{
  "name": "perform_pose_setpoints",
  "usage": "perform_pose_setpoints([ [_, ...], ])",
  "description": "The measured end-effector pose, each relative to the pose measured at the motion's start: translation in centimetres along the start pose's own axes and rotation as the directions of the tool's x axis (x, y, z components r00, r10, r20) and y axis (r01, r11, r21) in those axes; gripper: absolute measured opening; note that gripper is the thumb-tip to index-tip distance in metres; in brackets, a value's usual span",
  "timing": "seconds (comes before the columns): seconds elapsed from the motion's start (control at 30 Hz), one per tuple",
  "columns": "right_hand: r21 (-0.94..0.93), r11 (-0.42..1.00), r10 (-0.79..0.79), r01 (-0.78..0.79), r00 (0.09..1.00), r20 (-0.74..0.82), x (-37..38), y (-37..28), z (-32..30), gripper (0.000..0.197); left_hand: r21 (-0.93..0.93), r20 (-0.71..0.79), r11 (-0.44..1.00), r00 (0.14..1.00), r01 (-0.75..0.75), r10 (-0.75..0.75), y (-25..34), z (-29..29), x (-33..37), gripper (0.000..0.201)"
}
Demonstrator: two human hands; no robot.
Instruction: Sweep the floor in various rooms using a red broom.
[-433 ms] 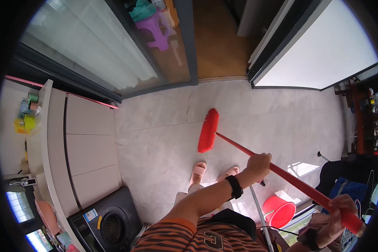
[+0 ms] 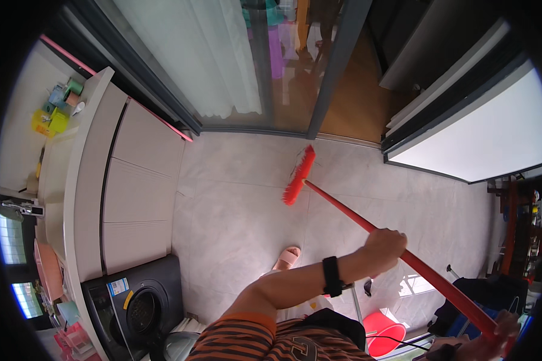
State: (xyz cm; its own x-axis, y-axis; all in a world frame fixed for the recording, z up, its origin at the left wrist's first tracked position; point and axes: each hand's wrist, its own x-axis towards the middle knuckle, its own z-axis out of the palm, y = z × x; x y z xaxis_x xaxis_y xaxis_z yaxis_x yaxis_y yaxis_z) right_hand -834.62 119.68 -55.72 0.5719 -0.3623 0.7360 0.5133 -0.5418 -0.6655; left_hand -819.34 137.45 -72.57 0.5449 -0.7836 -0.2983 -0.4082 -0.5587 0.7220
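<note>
A broom with a red head [image 2: 299,175] and a long red handle [image 2: 433,277] reaches across the tiled floor. Its bristles meet the tiles on the left side of the head, a short way in front of the glass door. My left hand [image 2: 386,249] is wrapped round the middle of the handle, with a black band on that wrist. Near the handle's upper end, at the lower right, my right hand [image 2: 494,338] grips it too, slightly blurred and partly cut by the dark picture rim. A pink sandal [image 2: 289,255] shows on one foot below the broom head.
Grey-framed sliding glass [image 2: 289,78] stands ahead, beside an open doorway with a brown floor [image 2: 355,96]. Cabinets [image 2: 135,192] and a dark front-loading washer [image 2: 140,310] line the left. A red bucket [image 2: 384,333] stands at lower right, near dark bags [image 2: 473,301].
The view has turned, so the door and cabinets sit further right. The broom head has shifted toward the door frame and its bristles show more. Both hands keep their hold on the handle.
</note>
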Motion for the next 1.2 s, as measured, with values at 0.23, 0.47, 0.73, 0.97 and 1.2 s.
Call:
perform_pose_setpoints([
  [0.23, 0.171, 0.641, 0.538, -0.748, 0.597, 0.596, -9.0, 8.0, 21.2, 0.011, 0.175, -0.384, 0.802, 0.790, 0.571, -0.478, -25.6, -5.4, -11.0, 0.010],
  [0.47, 0.189, 0.419, 0.413, -0.888, 0.372, 0.831, -17.4, 8.8, 32.5, 0.030, 0.121, -0.542, 0.560, 0.527, 0.820, -0.654, -38.2, -5.4, -15.5, 0.013],
  [0.73, -0.006, 0.571, 0.689, -0.821, 0.476, 0.547, -7.4, 14.3, 14.8, 0.020, 0.047, -0.336, 0.859, 0.818, 0.509, -0.466, -27.0, 1.0, 3.8, 0.014],
  [0.97, -0.554, 0.747, 0.407, -0.367, 0.912, -0.056, -0.2, 9.6, -2.9, 0.027, -0.132, -0.198, 0.989, 0.980, -0.063, 0.036, -1.2, 12.2, 21.9, 0.014],
  [1.2, -0.206, 0.976, -0.018, -0.075, 0.908, -0.418, 0.9, 6.8, -20.4, 0.030, 0.035, 0.065, 0.944, 0.943, -0.329, 0.327, 16.5, 15.7, 21.6, 0.013],
])
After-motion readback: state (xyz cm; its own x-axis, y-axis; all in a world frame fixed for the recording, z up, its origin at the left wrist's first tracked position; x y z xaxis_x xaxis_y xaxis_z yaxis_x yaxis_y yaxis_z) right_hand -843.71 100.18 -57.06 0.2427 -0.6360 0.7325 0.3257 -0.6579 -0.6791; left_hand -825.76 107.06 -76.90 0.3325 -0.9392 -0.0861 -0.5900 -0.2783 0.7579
